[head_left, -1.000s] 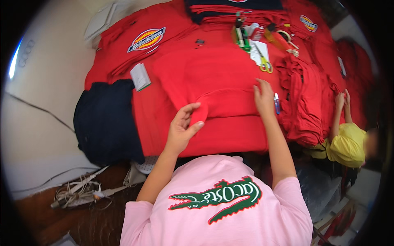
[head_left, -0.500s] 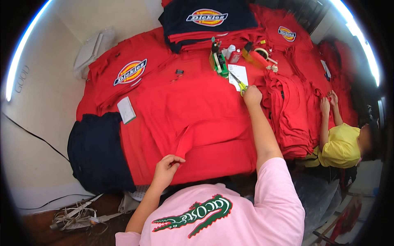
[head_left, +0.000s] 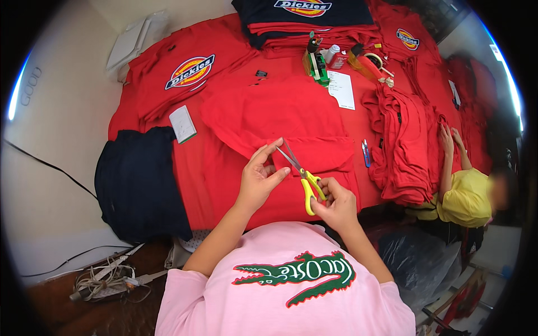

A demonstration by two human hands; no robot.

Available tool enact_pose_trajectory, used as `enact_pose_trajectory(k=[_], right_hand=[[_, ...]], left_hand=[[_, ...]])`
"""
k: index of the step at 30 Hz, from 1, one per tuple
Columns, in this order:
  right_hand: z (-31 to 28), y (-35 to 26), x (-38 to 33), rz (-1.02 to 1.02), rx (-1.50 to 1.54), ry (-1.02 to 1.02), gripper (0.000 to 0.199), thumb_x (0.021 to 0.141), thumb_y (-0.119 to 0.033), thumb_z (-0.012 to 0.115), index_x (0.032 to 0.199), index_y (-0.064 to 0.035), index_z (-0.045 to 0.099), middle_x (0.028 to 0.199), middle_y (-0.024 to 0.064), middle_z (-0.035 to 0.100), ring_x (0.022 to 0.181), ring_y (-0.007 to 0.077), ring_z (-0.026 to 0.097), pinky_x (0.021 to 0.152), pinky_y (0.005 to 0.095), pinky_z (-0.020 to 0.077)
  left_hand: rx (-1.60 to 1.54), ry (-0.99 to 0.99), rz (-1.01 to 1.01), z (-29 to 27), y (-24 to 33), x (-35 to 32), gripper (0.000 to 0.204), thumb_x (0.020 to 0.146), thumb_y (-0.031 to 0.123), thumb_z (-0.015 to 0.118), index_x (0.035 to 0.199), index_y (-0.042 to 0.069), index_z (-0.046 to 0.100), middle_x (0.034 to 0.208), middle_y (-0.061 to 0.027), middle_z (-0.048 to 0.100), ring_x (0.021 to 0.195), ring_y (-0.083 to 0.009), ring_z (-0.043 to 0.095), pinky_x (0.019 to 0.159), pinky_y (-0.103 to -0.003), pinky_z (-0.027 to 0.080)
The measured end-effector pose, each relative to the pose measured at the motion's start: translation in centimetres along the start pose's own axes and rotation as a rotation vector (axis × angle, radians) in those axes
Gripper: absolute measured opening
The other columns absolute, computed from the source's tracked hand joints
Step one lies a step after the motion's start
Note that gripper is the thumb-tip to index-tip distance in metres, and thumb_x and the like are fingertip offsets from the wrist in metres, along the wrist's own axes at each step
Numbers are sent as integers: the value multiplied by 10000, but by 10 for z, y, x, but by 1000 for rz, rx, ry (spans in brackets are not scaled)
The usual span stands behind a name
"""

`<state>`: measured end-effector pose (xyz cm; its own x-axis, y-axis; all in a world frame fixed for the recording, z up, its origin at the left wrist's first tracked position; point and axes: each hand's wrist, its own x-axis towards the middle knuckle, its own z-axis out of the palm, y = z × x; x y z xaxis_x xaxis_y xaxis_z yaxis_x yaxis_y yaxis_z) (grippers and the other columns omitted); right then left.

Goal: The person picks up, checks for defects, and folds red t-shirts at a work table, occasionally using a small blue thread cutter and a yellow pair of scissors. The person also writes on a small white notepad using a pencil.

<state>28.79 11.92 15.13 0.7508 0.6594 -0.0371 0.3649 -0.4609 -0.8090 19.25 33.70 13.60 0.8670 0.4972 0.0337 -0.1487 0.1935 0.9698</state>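
Note:
My right hand (head_left: 336, 207) holds yellow-green-handled scissors (head_left: 308, 185), their blades parted and pointing up and left. The blade tips are close to the fingertips of my left hand (head_left: 260, 176). That hand has a fold of the red garment (head_left: 274, 106) in its fingers, with the thumb spread below; the exact grip is partly hidden. The garment lies across the table in front of me, its edge raised near the scissors.
Folded navy cloth (head_left: 140, 179) lies at left beside a notepad (head_left: 182, 124). A green tape dispenser (head_left: 318, 67), a paper sheet (head_left: 342, 89) and blue thread snips (head_left: 366, 153) lie toward the right. Beyond a red garment stack (head_left: 400, 145), a person in yellow (head_left: 465, 196) handles red cloth.
My right hand has brought the scissors from the paper sheet back toward me, blades now parted. My left hand has moved up and right with the garment's edge. The view has shifted slightly.

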Motion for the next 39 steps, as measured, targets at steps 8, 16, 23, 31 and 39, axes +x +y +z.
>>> enact_pose_trajectory(k=[8, 16, 23, 31, 39], right_hand=[[7, -8, -15, -61, -148, 107, 406, 765, -265, 859, 1049, -34, 682, 713, 75, 668, 598, 210, 676, 565, 343, 528], [18, -15, -10, -132, -165, 114, 375, 784, -248, 856, 1041, -36, 683, 715, 81, 686, 610, 215, 699, 564, 339, 537], [27, -5, -13, -139, -97, 88, 305, 834, -214, 839, 1024, -37, 678, 694, 75, 686, 579, 216, 693, 546, 336, 531], [26, 6, -14, -71, 44, 50, 201, 903, -149, 793, 985, -22, 660, 693, 90, 692, 565, 223, 686, 526, 339, 508], [-41, 118, 110, 95, -573, 338, 315, 916, -386, 752, 1034, -95, 765, 776, 161, 728, 744, 380, 726, 671, 500, 551]], left_hand=[[-60, 1, 32, 3, 1, 10, 785, 899, -178, 659, 1607, 20, 382, 1474, -88, 515, 1244, -143, 605, 1042, -313, 570], [38, 21, 26, -9, 4, 2, 913, 858, -189, 705, 1646, 44, 308, 1432, -114, 534, 939, -84, 658, 836, -227, 611], [-6, 54, 24, -13, 11, 0, 957, 850, -173, 734, 1655, 30, 257, 1486, -156, 506, 924, -89, 667, 843, -234, 623], [-29, 45, 14, -14, 9, -2, 927, 856, -161, 734, 1642, 33, 281, 1471, -157, 539, 968, -100, 666, 883, -257, 619], [695, -768, -163, -73, 49, -40, 557, 797, -72, 578, 1301, 112, 727, 1086, -89, 769, 967, -204, 711, 999, -381, 502]])
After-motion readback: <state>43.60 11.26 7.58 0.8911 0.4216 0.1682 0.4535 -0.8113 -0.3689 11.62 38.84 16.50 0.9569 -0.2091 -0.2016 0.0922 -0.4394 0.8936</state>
